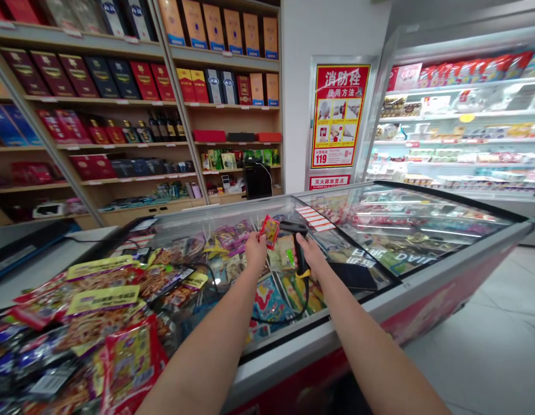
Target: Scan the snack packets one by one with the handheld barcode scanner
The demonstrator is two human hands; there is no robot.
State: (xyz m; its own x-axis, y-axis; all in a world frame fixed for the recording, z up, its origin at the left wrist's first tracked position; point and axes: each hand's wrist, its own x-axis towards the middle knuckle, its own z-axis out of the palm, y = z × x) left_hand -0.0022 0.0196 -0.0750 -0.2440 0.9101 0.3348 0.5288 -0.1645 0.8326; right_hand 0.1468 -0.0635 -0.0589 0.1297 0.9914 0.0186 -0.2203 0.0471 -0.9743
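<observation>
In my left hand (255, 252) is a small red snack packet (270, 230), pinched by its lower left edge and held up over the freezer's glass lid. My right hand (311, 253) is wrapped round the grip of a black and yellow barcode scanner (300, 248). The scanner's head points left, close beside the packet, and its cable loops down across the glass. To the left lies a heap of snack packets (98, 311), with a larger red packet (131, 363) at its front.
Under the freezer's sliding glass lid (422, 225) are many colourful frozen packs. A dark flat object (351, 276) lies on the glass right of my hand. Shelves of boxed bottles (120, 78) stand behind, and a lit refrigerated display (457, 115) is at the right.
</observation>
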